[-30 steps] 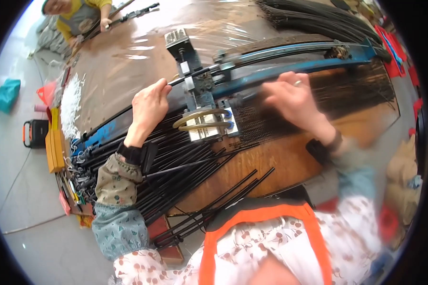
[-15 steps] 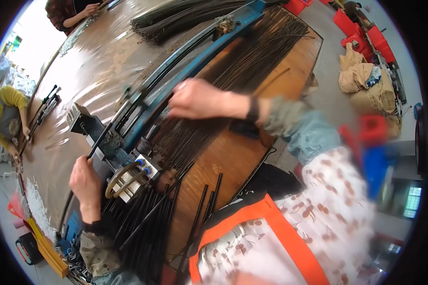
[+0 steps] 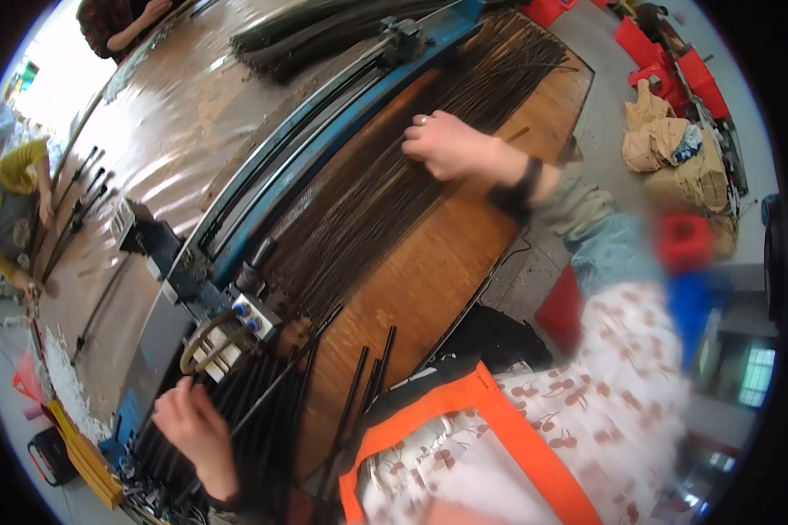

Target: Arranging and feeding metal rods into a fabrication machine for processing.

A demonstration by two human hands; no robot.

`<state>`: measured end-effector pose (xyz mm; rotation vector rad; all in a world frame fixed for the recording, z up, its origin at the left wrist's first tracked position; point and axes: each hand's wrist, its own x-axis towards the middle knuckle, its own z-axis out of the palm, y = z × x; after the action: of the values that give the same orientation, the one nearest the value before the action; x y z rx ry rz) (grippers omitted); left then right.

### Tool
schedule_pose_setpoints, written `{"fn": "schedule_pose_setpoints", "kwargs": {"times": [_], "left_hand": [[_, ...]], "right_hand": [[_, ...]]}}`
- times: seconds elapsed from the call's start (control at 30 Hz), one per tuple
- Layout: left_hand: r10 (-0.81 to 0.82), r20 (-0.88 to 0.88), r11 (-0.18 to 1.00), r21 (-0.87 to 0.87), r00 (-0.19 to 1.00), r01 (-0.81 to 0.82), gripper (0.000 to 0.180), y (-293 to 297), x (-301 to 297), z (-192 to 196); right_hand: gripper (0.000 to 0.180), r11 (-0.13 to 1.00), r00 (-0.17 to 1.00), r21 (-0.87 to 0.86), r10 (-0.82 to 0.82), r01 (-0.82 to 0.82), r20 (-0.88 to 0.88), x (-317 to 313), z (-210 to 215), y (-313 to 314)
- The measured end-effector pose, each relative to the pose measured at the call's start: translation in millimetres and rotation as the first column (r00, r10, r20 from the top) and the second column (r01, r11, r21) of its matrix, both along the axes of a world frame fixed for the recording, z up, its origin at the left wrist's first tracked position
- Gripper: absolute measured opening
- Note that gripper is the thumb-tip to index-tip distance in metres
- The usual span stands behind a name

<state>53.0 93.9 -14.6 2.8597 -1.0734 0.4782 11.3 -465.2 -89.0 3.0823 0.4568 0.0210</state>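
Many black rods (image 3: 280, 429) near left hand (image 3: 193, 430), wires (image 3: 363, 201) near right hand (image 3: 451, 146)

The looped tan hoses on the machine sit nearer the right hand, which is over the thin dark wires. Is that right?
Not quite: the head view shows the looped tan hoses nearer the left hand. The right hand is indeed over the thin dark wires.

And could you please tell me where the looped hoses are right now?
In the head view, the hoses are left of centre, just beyond the left hand, curving beside the blue fittings.
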Motion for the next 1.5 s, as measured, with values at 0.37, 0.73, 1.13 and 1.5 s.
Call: {"fn": "schedule_pose_setpoints", "kwargs": {"times": [0.37, 0.73, 1.13, 1.5], "left_hand": [[0.196, -0.231, 0.970, -0.094, 0.953, -0.223, 0.006, -5, -69, 2], [0.156, -0.276, 0.974, -0.118, 0.948, -0.195, 0.012, -17, -108, -41], [0.301, -0.318, 0.943, -0.039, 0.899, -0.330, 0.017, -48, -147, -80], [0.165, -0.455, 0.913, -0.266, 0.875, -0.310, 0.008, -61, -163, -48]], "right_hand": [[0.018, 0.943, 0.978, 0.309, 0.166, -0.120, -0.128, 16, 18, 89], [0.011, 0.779, 0.877, 0.555, 0.449, -0.290, -0.173, 6, 30, 209], [0.022, 0.756, 0.822, 0.608, 0.492, -0.241, -0.287, -16, 18, 210], [0.022, 0.589, 0.871, 0.797, 0.455, -0.135, -0.188, -36, -1, 210]]}}
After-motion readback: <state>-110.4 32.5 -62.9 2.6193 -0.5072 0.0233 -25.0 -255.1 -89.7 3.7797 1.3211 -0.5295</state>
